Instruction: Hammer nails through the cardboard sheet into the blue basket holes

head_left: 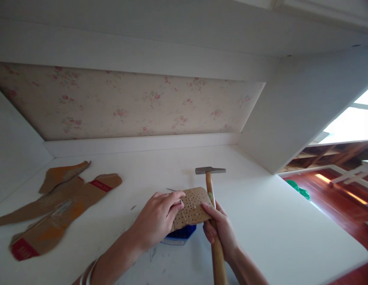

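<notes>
My right hand [221,225] is wrapped round the wooden handle of a hammer [218,253], whose grey head points away from me. Its thumb also presses on the right edge of a piece of cardboard [194,204] dotted with rows of small holes. The fingertips of my left hand [158,215] are pinched together over the cardboard's left side. Something small and dark shows between them, too small to name. Below the cardboard and partly hidden by it stands a blue container [179,236]. A thin dark sliver [171,189] shows just behind my left fingers.
Torn cardboard pieces [65,209] with red and orange marks lie on the left of the white tabletop [279,233]. White panels [299,91] enclose the back and sides, with a shelf above. A green thing [298,189] is on the reddish floor at right.
</notes>
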Demonstrator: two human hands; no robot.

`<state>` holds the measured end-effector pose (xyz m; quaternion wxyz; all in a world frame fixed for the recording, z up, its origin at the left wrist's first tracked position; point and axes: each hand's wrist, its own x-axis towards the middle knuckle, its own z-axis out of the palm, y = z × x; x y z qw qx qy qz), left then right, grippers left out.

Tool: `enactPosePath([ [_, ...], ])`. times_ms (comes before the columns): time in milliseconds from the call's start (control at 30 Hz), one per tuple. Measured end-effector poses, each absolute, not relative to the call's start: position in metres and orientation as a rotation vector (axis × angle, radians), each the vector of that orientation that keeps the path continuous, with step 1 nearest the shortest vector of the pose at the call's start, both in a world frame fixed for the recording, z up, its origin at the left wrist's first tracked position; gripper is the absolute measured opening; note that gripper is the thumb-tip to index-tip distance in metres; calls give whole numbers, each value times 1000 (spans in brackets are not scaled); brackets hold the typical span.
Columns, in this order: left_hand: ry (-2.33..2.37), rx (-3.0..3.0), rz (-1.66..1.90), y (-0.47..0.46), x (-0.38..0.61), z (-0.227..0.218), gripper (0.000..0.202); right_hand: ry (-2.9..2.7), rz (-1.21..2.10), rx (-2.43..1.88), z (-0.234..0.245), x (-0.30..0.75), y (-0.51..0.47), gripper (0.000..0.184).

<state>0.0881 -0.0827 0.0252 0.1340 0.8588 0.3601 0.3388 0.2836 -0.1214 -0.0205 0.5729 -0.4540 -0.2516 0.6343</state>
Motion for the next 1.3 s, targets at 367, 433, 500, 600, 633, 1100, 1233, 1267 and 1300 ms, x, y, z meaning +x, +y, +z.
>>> enactPosePath([
  [367, 1001, 2551, 934, -84, 92, 25, 11, -627, 1471, -1069, -21, 282, -124, 27],
  [433, 1002, 2562, 930, -84, 93, 24, 13, -623, 1467, -1066, -21, 281, -124, 28],
  [500, 1002, 2536, 932, -85, 94, 23, 15, -619, 1466, -1065, -22, 281, -125, 28],
  [600, 1014, 2478, 918, -84, 95, 21, 13, -618, 1466, -1065, -21, 280, -125, 28],
  [633, 1031, 2453, 911, -84, 95, 21, 12, -616, 1465, -1066, -21, 280, -125, 29],
  [1100, 1117, 1950, 917, -80, 89, 26, 11, -569, 1489, -1089, -18, 283, -124, 29],
  [1233, 1134, 1895, 993, -76, 90, 20, 10, -547, 1496, -1080, -19, 284, -123, 29],
  [1267, 1142, 1883, 1011, -75, 90, 19, 10, -541, 1497, -1073, -19, 285, -123, 29],
  [1300, 1152, 1877, 1021, -75, 91, 18, 10, -536, 1499, -1065, -20, 285, -123, 29],
])
